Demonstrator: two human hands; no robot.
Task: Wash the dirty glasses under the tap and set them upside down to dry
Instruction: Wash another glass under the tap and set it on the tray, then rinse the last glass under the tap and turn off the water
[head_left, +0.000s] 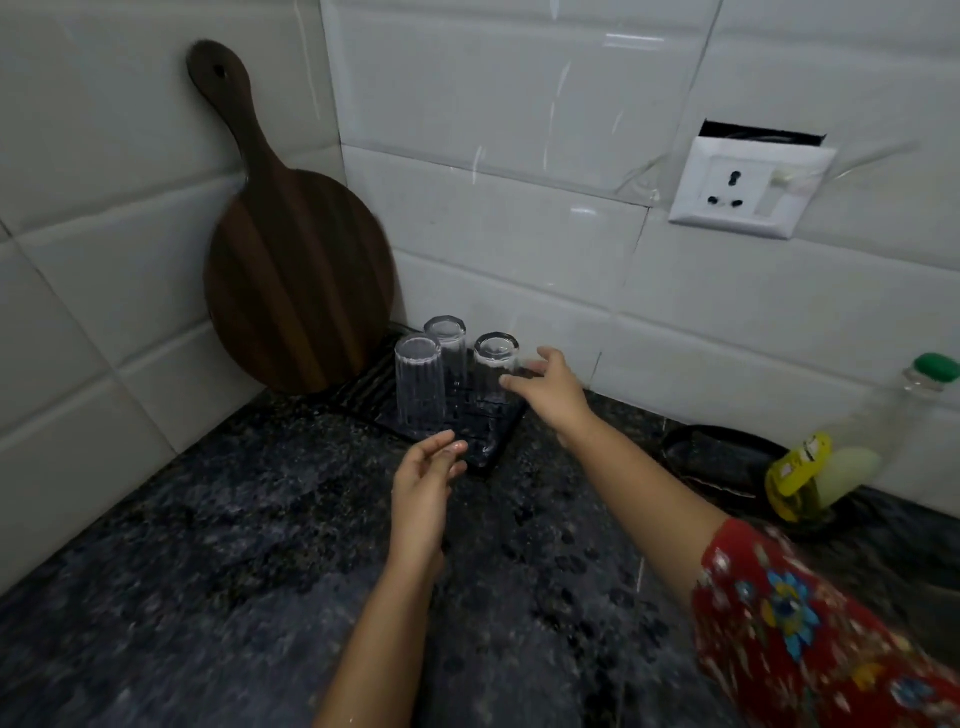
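The work area is a dark speckled stone counter (218, 545) in a corner of white tiled wall (519, 104). A round wooden board (296, 270) leans in the corner, a wall socket (748, 187) sits to the right, and a bottle (852, 441) stands at the far right edge.

Three glasses stand upside down on a dark ribbed tray (488, 431) in the corner: the near glass (420, 384) at the front left, the back glass (448, 345) just behind it, and the right glass (496, 364) beside them. All three rest apart from my hands.

I judge the step in hand to be the setting down of the right glass, with the drying step at or near completion. No tap or sink is in view, so I cannot tell whether more glasses remain. The next move calls for a clean retreat of both hands without knocking the closely spaced glasses.

My right hand (550, 389) is stretched forward just beside the right glass, fingers spread and holding nothing. My left hand (423, 483) hovers at the tray's front edge, palm turned inward, fingers loosely extended and empty.
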